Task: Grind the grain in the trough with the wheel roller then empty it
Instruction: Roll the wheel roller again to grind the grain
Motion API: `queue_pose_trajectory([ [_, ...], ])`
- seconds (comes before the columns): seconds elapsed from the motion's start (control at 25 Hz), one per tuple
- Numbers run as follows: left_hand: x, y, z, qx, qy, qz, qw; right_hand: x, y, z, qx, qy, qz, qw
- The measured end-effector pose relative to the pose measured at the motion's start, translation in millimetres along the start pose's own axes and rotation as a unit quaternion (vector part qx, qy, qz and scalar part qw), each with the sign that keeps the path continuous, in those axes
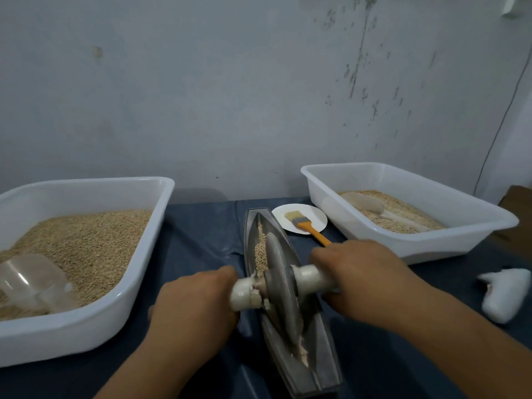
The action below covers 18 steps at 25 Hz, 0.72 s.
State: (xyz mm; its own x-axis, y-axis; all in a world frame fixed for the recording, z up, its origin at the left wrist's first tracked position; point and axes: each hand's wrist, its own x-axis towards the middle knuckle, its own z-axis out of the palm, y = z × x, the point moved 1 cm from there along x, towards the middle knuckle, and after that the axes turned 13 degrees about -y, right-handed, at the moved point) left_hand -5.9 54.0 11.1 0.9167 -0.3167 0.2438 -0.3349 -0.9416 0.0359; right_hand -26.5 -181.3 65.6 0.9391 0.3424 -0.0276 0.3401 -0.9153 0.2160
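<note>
A long grey metal trough (324,361) lies lengthways on the dark blue table in front of me. Whole grain (260,250) fills its far half and pale crushed grain shows in its near groove. A grey wheel roller (280,277) stands on edge in the middle of the trough, with a white handle out each side. My left hand (193,309) grips the left handle. My right hand (362,277) grips the right handle.
A white tub (115,321) of whole grain with a clear scoop (31,280) stands on the left. A second white tub (449,240) holding ground grain and a scoop stands at the right. Behind the trough, an orange-handled brush (309,226) lies on a paper plate (315,214). A white cloth (506,295) lies far right.
</note>
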Motion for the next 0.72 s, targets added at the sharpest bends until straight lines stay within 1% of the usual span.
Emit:
queue_pose_trajectory([
  [0.08, -2.9, 3.1, -7.3, 0.024, 0.008, 0.063, 0.998, -5.0, 5.3, 1.9, 0.018, -0.025, 0.004, 1.000],
  [0.12, -2.7, 3.9, -9.2, 0.034, 0.005, 0.071, 0.997, -3.0, 6.9, 3.0, 0.024, -0.041, 0.003, 0.999],
  [0.2, 2.4, 2.2, -4.2, 0.046, -0.025, 0.047, 0.998, 13.2, 9.8, 5.4, 0.027, -0.038, -0.013, 0.999],
  [0.24, 9.4, 0.6, 1.0, 0.054, -0.029, 0.017, 0.998, 26.6, 11.7, 8.1, 0.029, -0.032, -0.015, 0.999],
  [0.28, 17.8, -1.9, 5.9, 0.058, -0.048, -0.014, 0.997, 41.3, 13.3, 10.3, 0.035, -0.029, -0.004, 0.999],
  [0.36, 38.4, -5.4, 11.1, 0.058, -0.050, -0.042, 0.996, 70.9, 17.9, 16.9, 0.057, -0.031, 0.045, 0.997],
  [0.44, 64.8, -8.4, 11.5, 0.065, -0.045, -0.054, 0.995, 94.8, 23.9, 25.6, 0.057, -0.004, 0.074, 0.996],
  [0.52, 88.1, -12.1, 7.5, 0.068, -0.039, -0.062, 0.995, 110.1, 26.7, 28.8, 0.030, 0.030, 0.082, 0.996],
  [0.6, 96.8, -13.8, 3.4, 0.066, -0.069, -0.061, 0.994, 114.2, 28.0, 23.7, 0.008, 0.045, 0.072, 0.996],
  [0.64, 94.0, -13.7, 1.8, 0.063, -0.087, -0.057, 0.993, 112.2, 26.9, 21.2, 0.005, 0.037, 0.062, 0.997],
  [0.72, 77.5, -10.0, -0.5, 0.060, -0.099, -0.040, 0.993, 98.8, 26.0, 20.0, 0.027, -0.013, 0.035, 0.999],
])
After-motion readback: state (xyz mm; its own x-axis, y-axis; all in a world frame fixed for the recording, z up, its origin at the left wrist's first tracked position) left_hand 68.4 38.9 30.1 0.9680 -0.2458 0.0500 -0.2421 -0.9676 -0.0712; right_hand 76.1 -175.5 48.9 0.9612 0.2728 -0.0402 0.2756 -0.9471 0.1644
